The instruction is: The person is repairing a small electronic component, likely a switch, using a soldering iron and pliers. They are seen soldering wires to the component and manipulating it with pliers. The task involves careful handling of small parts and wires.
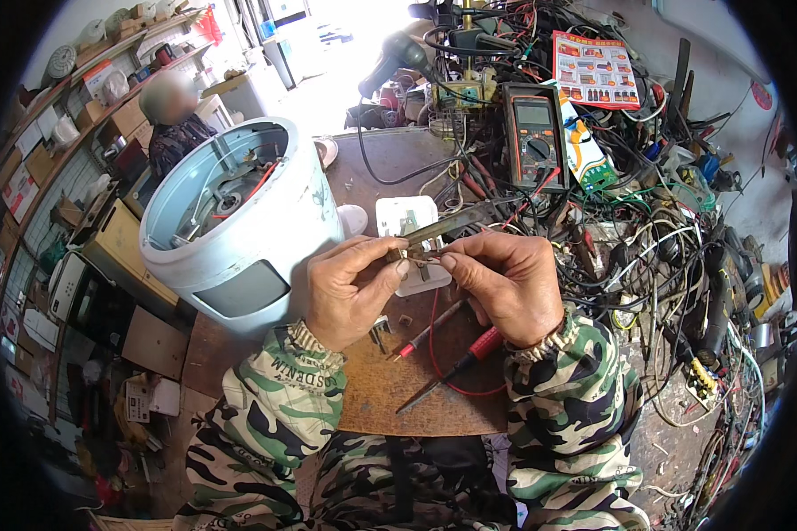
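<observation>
Two hands — the left hand (350, 292) and the right hand (518, 288) — are pinching a small part (401, 255) between them above the desk (456, 416); nearer its front edge a red-handled tool (484, 344) is lying, and farther back a white case (390, 213) is sitting.

Small part (402, 255) between fingers (385, 281)

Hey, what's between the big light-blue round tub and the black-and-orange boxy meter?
In the head view: mostly brown tabletop, a thin black cable curving across it, and tangled wires beside the meter.
</observation>
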A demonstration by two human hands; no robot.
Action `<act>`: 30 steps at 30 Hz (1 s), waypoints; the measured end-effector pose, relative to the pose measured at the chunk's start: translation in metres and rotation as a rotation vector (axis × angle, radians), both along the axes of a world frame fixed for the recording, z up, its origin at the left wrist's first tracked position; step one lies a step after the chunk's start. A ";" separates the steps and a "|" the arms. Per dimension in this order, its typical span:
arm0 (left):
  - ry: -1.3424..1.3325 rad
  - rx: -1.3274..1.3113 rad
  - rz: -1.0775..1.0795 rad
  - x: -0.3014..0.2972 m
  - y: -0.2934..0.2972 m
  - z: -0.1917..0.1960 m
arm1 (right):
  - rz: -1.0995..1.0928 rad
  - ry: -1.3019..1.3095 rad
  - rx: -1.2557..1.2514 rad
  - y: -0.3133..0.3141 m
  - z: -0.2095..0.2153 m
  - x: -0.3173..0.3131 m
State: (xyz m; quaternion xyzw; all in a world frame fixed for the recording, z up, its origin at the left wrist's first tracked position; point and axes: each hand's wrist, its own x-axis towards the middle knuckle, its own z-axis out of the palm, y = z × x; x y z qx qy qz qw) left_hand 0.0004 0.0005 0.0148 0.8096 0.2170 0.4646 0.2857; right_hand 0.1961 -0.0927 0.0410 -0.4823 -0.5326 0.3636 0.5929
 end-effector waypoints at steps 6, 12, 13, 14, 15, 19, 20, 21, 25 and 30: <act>0.067 0.041 -0.011 -0.002 -0.002 0.007 | -0.004 -0.107 0.070 0.000 -0.001 0.006; 0.063 0.007 0.024 0.000 -0.005 0.009 | -0.059 -0.275 0.130 -0.001 -0.001 0.004; 0.052 0.011 0.019 0.001 -0.004 0.008 | -0.060 -0.275 0.132 0.000 -0.002 0.004; 0.041 0.015 0.013 0.001 -0.003 0.006 | -0.060 -0.275 0.134 0.000 -0.002 0.004; 0.029 0.019 0.008 0.001 -0.002 0.005 | -0.068 -0.290 0.143 0.000 -0.003 0.004; 0.046 0.035 0.022 0.003 -0.004 0.009 | -0.084 -0.306 0.177 0.000 -0.004 0.005; 0.035 0.042 0.023 0.003 -0.004 0.009 | -0.085 -0.302 0.184 0.000 -0.004 0.004; 0.024 0.049 0.027 0.003 -0.004 0.008 | -0.075 -0.308 0.179 0.001 -0.003 0.004; 0.054 0.069 0.038 0.003 -0.005 0.010 | -0.041 -0.216 0.105 0.002 -0.007 0.007; 0.058 0.079 0.058 0.003 -0.006 0.011 | -0.018 -0.188 0.059 0.004 -0.008 0.007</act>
